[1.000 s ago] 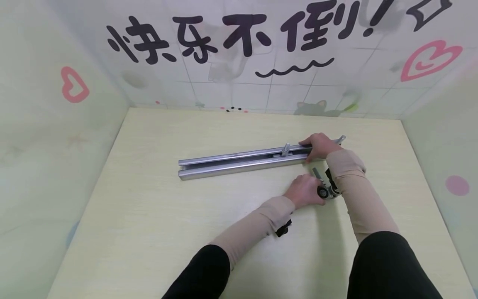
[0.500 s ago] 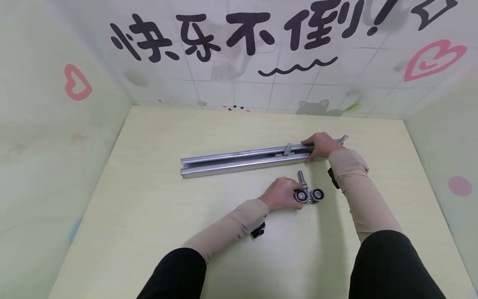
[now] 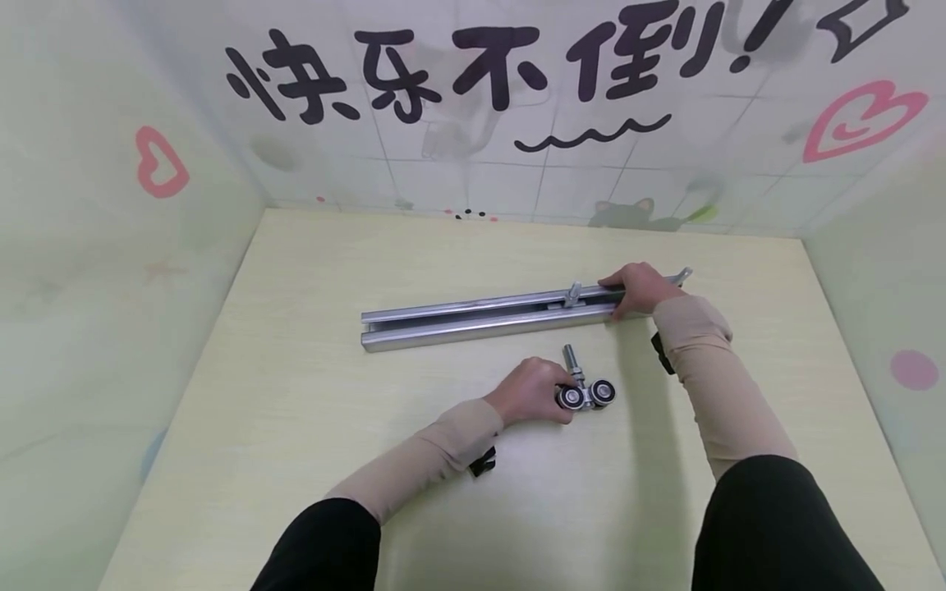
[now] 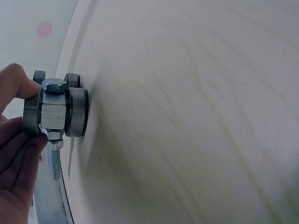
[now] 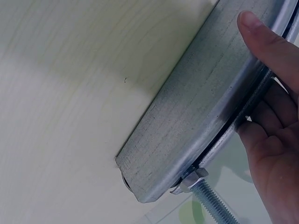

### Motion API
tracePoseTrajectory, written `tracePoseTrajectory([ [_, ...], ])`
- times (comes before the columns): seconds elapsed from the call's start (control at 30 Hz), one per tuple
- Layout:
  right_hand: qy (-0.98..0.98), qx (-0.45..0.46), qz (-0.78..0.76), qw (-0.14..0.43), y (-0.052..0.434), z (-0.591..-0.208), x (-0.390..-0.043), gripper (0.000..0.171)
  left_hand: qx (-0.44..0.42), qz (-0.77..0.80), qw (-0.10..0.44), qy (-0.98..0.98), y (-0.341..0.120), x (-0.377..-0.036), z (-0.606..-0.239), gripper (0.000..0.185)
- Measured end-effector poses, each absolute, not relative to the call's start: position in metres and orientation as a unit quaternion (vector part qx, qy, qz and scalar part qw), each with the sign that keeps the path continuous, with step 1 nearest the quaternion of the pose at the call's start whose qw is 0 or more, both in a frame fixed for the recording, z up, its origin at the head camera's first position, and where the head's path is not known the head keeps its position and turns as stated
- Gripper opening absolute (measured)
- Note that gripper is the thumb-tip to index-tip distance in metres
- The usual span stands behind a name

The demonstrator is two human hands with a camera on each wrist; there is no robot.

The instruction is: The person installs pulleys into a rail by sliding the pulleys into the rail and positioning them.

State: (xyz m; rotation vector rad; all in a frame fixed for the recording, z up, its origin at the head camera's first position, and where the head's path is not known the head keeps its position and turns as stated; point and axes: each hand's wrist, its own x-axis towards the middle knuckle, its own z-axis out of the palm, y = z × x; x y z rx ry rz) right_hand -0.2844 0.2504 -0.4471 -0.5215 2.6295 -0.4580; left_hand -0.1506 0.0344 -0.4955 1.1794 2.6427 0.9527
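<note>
My left hand [image 3: 528,392] pinches a roller trolley [image 3: 603,392] by one of its wheels. The trolley has black-and-silver wheels and a threaded bolt pointing toward the back; in the left wrist view, its wheels [image 4: 78,112] sit close over the table. Behind it lies a silver slotted metal track [image 3: 443,335], its slot facing up. My right hand [image 3: 641,287] grips the track near its right end, thumb on the near side and fingers over the far side. One bolt [image 3: 572,294] stands up from the slot left of this hand, and another bolt [image 5: 212,200] sticks out at the right end.
Everything lies on a pale wood-grain table [image 3: 296,443]. A back wall [image 3: 473,185] with printed black characters stands behind it, and patterned side walls rise to the left and right. Black wrist straps show under both sleeves.
My left hand has carried the trolley leftward, out from beside the right forearm, and its wheels now face the head camera. The right hand keeps its grip on the track.
</note>
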Motion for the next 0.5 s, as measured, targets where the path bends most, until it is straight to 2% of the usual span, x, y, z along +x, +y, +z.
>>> tracePoseTrajectory([
  [0.23,0.946,-0.188,-0.16,0.209,0.251,-0.447,-0.284,0.067,0.39,0.321,0.056,0.862,0.032,-0.15,-0.493,0.034],
  [0.37,0.946,-0.193,-0.159,0.205,0.251,-0.447,-0.284,0.066,0.388,0.329,0.095,0.856,0.032,-0.154,-0.488,0.032],
  [0.5,0.946,-0.201,-0.156,0.202,0.253,-0.448,-0.284,0.066,0.33,0.337,0.13,0.872,0.036,-0.163,-0.479,0.026],
])
